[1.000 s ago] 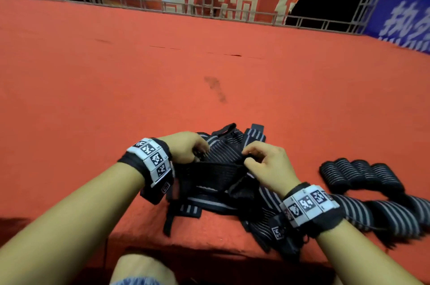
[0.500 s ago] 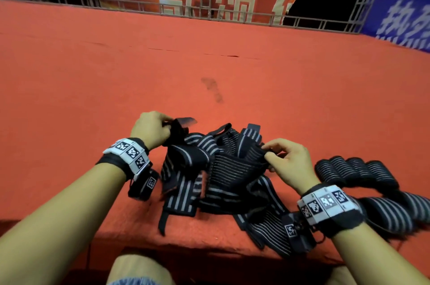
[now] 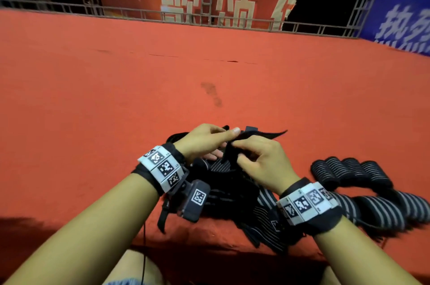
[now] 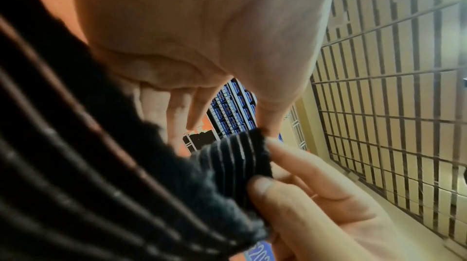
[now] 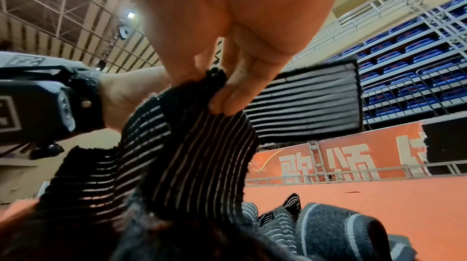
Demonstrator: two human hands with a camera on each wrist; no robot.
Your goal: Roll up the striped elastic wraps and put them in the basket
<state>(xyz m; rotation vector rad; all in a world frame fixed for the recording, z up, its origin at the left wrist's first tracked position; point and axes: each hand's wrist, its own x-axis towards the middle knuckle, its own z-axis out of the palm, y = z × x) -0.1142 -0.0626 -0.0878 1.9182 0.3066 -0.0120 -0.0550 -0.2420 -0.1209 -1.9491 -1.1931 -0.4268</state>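
Note:
A black elastic wrap with thin white stripes [image 3: 229, 155] hangs lifted above the loose pile of wraps [image 3: 235, 196] near the front edge of the red carpet. My left hand [image 3: 216, 142] pinches its upper end, thumb laid along the top. My right hand [image 3: 246, 156] pinches the same wrap just below; the right wrist view shows its fingertips [image 5: 225, 101] on the striped cloth [image 5: 202, 145]. In the left wrist view the wrap's corner [image 4: 235, 157] sits between both hands' fingers. Several rolled wraps [image 3: 349, 172] lie to the right. No basket is in view.
The red carpeted platform [image 3: 209, 70] stretches far ahead to a metal railing [image 3: 209, 19] with banners behind. Its front edge [image 3: 209, 245] drops off just under my wrists. More striped rolls [image 3: 381, 212] lie at the near right.
My hands, apart half a second ago, have come together over the pile. The left hand has moved right, and both now hold one wrap's end raised.

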